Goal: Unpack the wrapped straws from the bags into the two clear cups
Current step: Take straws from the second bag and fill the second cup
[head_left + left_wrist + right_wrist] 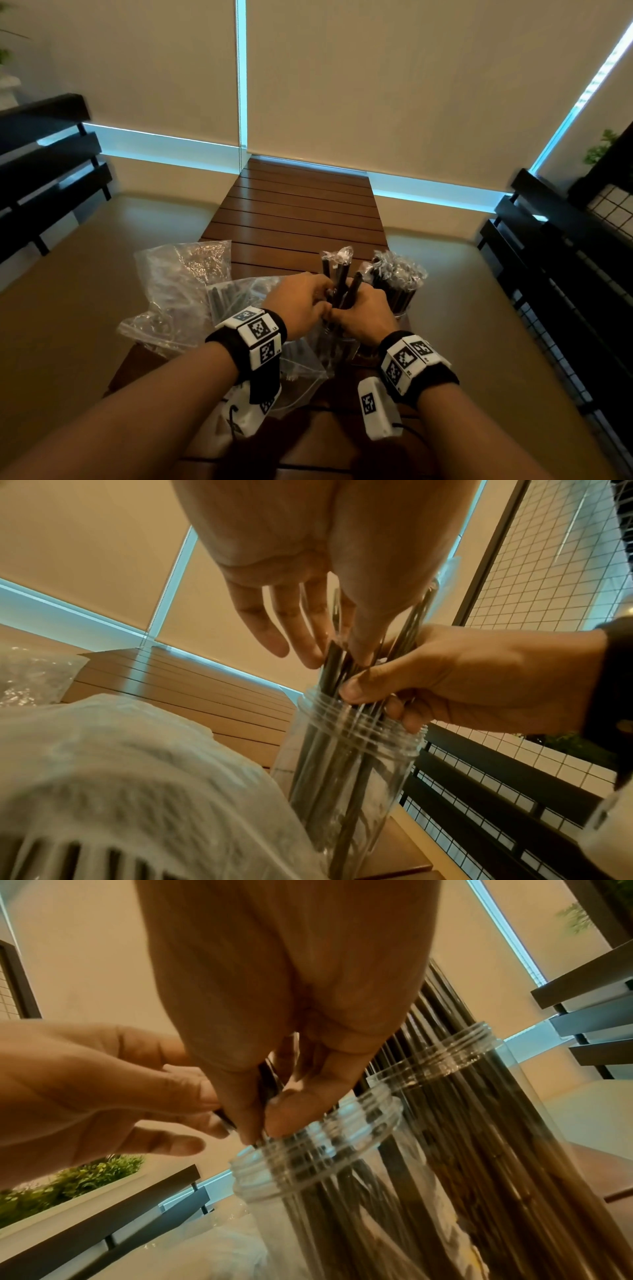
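Note:
Both hands meet over the near clear cup (337, 346), which stands on the slatted wooden table (301, 212). A bundle of black wrapped straws (339, 274) stands in this cup, tops sticking up above the hands. My left hand (322, 294) holds the bundle between thumb and fingers (291, 631). My right hand (352, 305) grips the same straws just above the threaded rim (318, 1139), thumb and fingers curled round them. The second clear cup (399, 301), to the right, is packed with wrapped straws (479, 1096).
Left of the cups lie clear plastic bags: a crumpled one (185, 274) and one (233, 298) with dark straws inside, partly under my left wrist. The far half of the table is bare. Black railings (565, 274) run along both sides.

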Available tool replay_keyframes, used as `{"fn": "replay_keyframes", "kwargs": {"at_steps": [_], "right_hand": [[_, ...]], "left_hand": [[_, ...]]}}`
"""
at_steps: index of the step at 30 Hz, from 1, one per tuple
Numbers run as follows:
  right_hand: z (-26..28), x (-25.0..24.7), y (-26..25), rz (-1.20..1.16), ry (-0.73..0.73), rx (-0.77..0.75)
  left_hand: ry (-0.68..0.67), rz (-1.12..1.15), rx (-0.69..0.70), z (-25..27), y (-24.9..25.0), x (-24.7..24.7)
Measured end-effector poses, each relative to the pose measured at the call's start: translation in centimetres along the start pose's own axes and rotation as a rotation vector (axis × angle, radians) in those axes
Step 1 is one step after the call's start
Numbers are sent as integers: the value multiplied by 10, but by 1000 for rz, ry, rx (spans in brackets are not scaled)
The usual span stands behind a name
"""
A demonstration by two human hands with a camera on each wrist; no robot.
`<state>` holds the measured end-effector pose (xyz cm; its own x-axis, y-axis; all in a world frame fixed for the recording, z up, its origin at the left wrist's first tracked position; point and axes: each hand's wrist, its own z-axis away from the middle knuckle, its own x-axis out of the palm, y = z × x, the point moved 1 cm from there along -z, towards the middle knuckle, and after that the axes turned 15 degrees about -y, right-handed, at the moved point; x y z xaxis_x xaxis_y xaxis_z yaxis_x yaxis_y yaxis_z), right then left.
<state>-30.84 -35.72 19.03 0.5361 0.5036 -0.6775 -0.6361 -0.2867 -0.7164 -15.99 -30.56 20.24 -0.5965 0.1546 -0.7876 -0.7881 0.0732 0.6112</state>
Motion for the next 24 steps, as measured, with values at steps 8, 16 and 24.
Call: {"fn": "replay_keyframes", "kwargs": {"at_steps": [8,16,24], "right_hand": [[2,-5,-4,65,-15,6],[12,-9,-22,202,257,-219],[-2,1,-28,651,194,-84]], "left_hand": [[86,-6,-66,-7,2,0],[203,103,-119,-6,-9,-9],[-41,16,-202,-10,-22,15]]}}
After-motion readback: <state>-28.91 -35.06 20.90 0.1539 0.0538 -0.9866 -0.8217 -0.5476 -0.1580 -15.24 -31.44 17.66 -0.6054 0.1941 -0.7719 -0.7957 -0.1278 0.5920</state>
